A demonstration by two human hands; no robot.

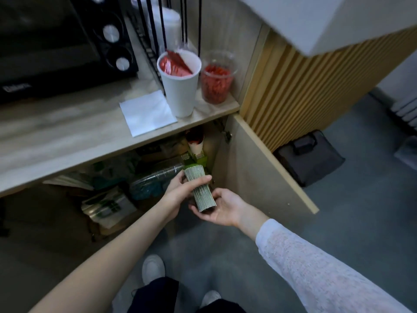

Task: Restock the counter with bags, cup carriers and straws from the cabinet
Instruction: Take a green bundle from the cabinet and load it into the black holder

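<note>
We stand on a grey floor (361,222) beside a pale wooden counter (67,132). To our right runs a ribbed yellow wall panel (304,91) (a dark bag (311,157) sits at its foot). The light is dim.

A pale wood-grain counter (67,132) runs across the left, its front edge overhanging an open cabinet (135,188). On it, toward the back left, sits a black toaster oven (56,46) with silver knobs. Just beside that stands a black wire rack (153,30). A flat white napkin (146,112) lies near the front edge, and a tall white cup (179,84) stuffed with red packets stands touching its far corner. Next to the cup, at the counter's right end, is a clear cup (217,80) full of small red pieces. Inside the cabinet, blurred bags and plastic-wrapped packs crowd the dim space.
</note>
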